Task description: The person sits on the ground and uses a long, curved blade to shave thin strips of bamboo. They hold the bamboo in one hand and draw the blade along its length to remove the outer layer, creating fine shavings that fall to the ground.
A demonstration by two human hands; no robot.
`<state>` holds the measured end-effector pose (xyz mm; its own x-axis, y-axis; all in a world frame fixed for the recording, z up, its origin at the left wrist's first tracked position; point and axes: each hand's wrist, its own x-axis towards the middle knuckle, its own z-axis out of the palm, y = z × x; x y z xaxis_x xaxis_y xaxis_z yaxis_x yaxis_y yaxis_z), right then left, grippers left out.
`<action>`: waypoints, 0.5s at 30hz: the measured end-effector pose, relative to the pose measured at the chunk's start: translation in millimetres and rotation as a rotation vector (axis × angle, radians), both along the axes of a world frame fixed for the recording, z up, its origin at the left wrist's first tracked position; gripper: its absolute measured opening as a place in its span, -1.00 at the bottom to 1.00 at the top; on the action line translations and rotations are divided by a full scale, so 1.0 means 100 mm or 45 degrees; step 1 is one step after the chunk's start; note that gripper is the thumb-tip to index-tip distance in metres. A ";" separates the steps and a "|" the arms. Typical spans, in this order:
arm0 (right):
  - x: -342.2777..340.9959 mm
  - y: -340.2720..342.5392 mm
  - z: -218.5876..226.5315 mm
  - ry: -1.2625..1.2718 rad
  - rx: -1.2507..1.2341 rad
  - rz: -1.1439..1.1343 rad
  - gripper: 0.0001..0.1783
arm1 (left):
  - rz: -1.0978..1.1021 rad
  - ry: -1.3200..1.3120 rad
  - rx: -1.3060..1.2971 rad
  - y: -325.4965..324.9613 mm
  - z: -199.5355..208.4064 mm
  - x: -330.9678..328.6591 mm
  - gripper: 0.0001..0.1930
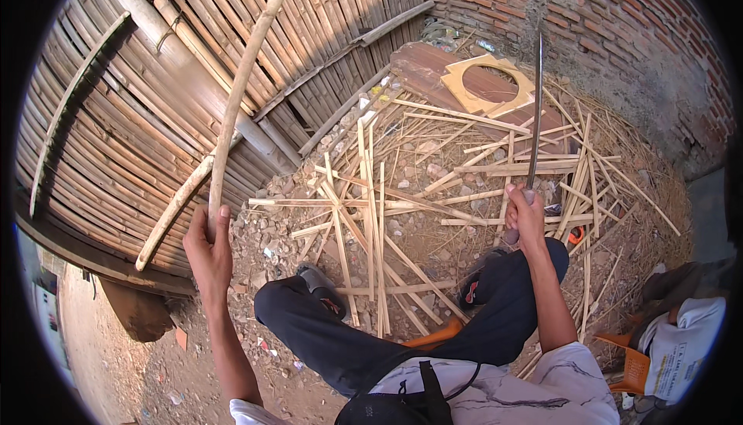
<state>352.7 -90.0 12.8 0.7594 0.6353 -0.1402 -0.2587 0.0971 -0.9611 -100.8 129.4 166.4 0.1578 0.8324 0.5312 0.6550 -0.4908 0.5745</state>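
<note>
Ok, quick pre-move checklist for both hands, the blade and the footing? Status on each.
1. Left hand closed on the long pole: ok, gripping its lower part.
2. Right hand closed on the long knife: ok, held by the handle, blade pointing up in the picture.
3. Blade apart from pole and left hand: ok, wide gap.
4. Hand protection: not ok, both hands bare.
5. Footing clear: not ok, loose wooden strips lie crisscrossed between the left shoe and right shoe.
6. Sharp edge facing away from the body: cannot tell from this view.
</note>
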 end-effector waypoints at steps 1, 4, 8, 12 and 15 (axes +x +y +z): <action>0.01 -0.01 -0.04 0.001 -0.009 -0.011 -0.75 | 0.006 -0.105 0.036 0.17 0.09 -0.03 -0.67; 0.01 -0.03 -0.16 0.006 -0.038 -0.007 -0.75 | -0.312 -0.572 0.094 0.67 0.38 -0.12 -0.70; -0.04 0.02 -0.25 0.037 -0.079 0.084 -0.74 | -0.510 -0.736 0.133 0.96 0.49 0.17 -0.61; -0.12 0.03 -0.20 -0.032 -0.142 0.177 -0.70 | -0.597 -0.739 -0.057 0.88 0.01 0.61 -0.58; -0.15 0.07 -0.32 -0.134 -0.195 0.215 -0.67 | -0.754 -0.843 -0.294 0.70 -0.68 0.90 -0.62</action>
